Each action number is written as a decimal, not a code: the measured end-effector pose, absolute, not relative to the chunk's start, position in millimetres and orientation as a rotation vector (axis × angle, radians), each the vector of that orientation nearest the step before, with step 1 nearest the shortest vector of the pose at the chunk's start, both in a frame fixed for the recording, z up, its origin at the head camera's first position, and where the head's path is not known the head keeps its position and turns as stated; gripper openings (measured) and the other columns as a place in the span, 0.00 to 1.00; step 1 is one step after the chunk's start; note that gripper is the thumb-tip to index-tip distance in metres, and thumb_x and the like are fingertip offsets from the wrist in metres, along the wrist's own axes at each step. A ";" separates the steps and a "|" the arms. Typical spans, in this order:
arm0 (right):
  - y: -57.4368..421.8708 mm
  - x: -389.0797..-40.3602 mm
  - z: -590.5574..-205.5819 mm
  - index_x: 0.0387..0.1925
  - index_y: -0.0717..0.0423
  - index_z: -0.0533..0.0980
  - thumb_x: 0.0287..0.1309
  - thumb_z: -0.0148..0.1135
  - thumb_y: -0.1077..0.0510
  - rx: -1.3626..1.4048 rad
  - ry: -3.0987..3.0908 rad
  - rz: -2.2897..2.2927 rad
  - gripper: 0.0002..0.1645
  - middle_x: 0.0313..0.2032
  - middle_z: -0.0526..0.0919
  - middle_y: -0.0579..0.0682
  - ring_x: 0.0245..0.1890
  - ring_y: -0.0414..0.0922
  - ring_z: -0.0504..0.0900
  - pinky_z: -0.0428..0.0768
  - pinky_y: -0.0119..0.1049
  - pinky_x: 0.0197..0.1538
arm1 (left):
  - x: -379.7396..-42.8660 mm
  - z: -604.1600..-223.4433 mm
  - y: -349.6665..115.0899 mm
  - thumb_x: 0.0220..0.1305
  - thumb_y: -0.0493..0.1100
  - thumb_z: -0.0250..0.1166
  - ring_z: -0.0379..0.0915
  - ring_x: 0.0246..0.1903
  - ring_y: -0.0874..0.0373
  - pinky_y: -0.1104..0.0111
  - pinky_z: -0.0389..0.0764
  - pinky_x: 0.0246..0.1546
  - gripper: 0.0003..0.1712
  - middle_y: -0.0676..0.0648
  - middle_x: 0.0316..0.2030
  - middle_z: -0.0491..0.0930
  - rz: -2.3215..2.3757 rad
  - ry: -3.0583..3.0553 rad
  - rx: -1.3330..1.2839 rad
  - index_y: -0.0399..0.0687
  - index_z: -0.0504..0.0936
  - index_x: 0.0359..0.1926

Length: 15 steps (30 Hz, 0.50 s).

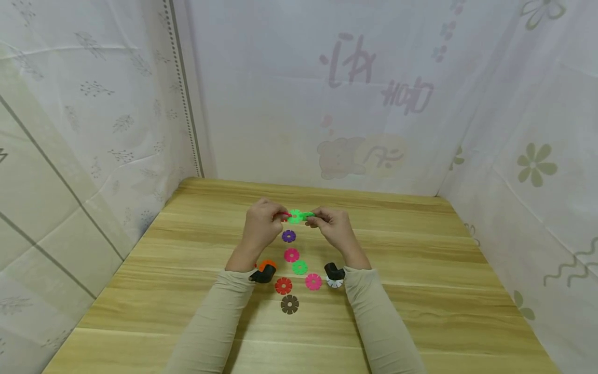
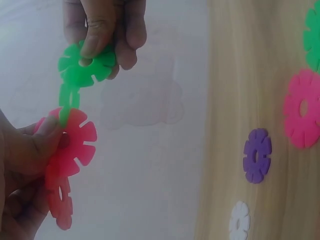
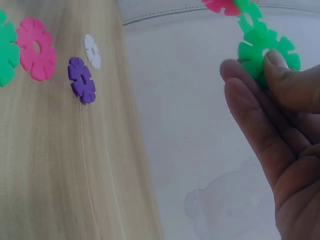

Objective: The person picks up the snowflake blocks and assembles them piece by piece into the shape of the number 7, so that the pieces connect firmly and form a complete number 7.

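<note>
Above the far part of the table, both hands hold a chain of notched, flower-shaped plastic discs slotted edge to edge. My left hand (image 1: pixel 261 224) pinches the pink disc (image 2: pixel 80 142), and a red disc (image 2: pixel 61 202) hangs from that disc beside the fingers. An upright light green disc (image 2: pixel 69 96) links the pink one to the end green disc (image 3: pixel 265 50). My right hand (image 1: pixel 334 226) grips this end disc between thumb and fingers, the thumb lying over its centre hole.
Loose discs lie on the wooden table (image 1: pixel 420 311): purple (image 1: pixel 288 236), pink (image 1: pixel 291 255), green (image 1: pixel 300 267), red (image 1: pixel 283 285), brown (image 1: pixel 289 304), a second pink (image 1: pixel 313 282), orange (image 1: pixel 268 266) and white (image 1: pixel 334 283). Black wrist cameras partly cover the last two. Patterned cloth (image 1: pixel 280 104) surrounds the table.
</note>
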State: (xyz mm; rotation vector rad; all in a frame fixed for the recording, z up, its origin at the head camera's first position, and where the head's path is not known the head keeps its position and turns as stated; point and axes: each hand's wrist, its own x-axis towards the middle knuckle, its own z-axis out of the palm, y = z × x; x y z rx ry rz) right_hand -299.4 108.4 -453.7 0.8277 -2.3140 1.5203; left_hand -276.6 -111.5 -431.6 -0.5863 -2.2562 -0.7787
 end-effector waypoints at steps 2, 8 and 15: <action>107.7 -298.9 -453.6 0.38 0.59 0.85 0.67 0.62 0.67 0.821 -2.315 1.482 0.06 0.31 0.89 0.49 0.33 0.46 0.89 0.87 0.40 0.38 | -276.2 -431.4 -110.2 0.59 0.31 0.72 0.76 0.30 0.54 0.66 0.79 0.27 0.06 0.50 0.23 0.84 -0.777 -2.238 -0.591 0.43 0.89 0.26; 106.4 -299.3 -453.9 0.37 0.60 0.85 0.67 0.62 0.67 0.843 -2.276 1.398 0.06 0.31 0.89 0.49 0.31 0.41 0.88 0.87 0.40 0.36 | -275.0 -430.7 -108.1 0.58 0.30 0.72 0.74 0.28 0.54 0.66 0.78 0.26 0.07 0.49 0.22 0.83 -0.790 -2.211 -0.598 0.43 0.89 0.26; 104.8 -298.6 -454.0 0.36 0.57 0.86 0.66 0.63 0.66 0.870 -2.238 1.363 0.06 0.30 0.89 0.47 0.31 0.39 0.88 0.87 0.39 0.34 | -275.9 -432.2 -108.0 0.57 0.28 0.71 0.73 0.27 0.55 0.66 0.77 0.25 0.07 0.49 0.22 0.83 -0.804 -2.199 -0.611 0.42 0.89 0.26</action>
